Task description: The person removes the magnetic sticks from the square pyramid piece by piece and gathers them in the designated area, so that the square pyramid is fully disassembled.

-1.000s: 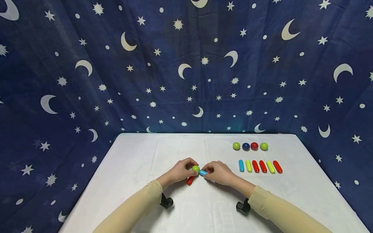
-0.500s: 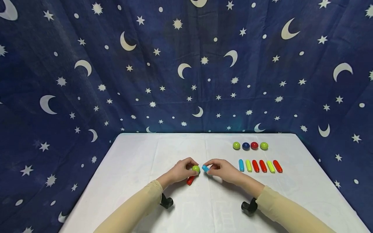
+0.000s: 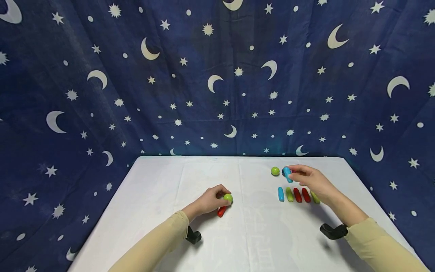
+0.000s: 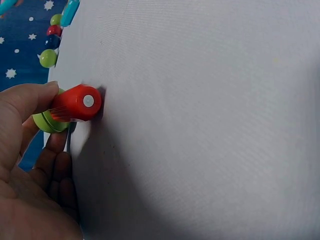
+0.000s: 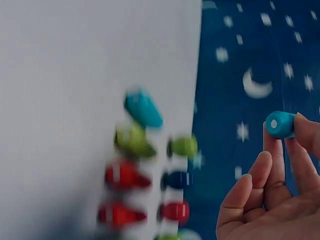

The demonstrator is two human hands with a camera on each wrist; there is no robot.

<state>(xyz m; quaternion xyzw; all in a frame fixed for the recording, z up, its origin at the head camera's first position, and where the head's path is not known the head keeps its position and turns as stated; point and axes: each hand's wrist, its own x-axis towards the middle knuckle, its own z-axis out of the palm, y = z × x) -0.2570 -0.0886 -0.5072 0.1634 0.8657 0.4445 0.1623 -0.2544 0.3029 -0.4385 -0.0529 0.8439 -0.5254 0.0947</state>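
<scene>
The left hand [image 3: 210,200] rests on the white table [image 3: 163,196] near its middle, fingers curled round a green ball [image 3: 228,197] with a red stick [image 3: 222,210] joined to it; the stick's free end points toward the person, and in the left wrist view its flat end shows a small pale disc. The right hand [image 3: 310,181] hovers above the right part of the table, pinching a blue stick [image 3: 287,174] between thumb and fingertips, clear of the surface. Below and beside it lie a row of sticks [image 3: 295,194], blue, green, red, red and green, and behind them a row of balls [image 3: 275,171], partly hidden by the hand. No containers are in sight; every piece lies bare on the cloth.
</scene>
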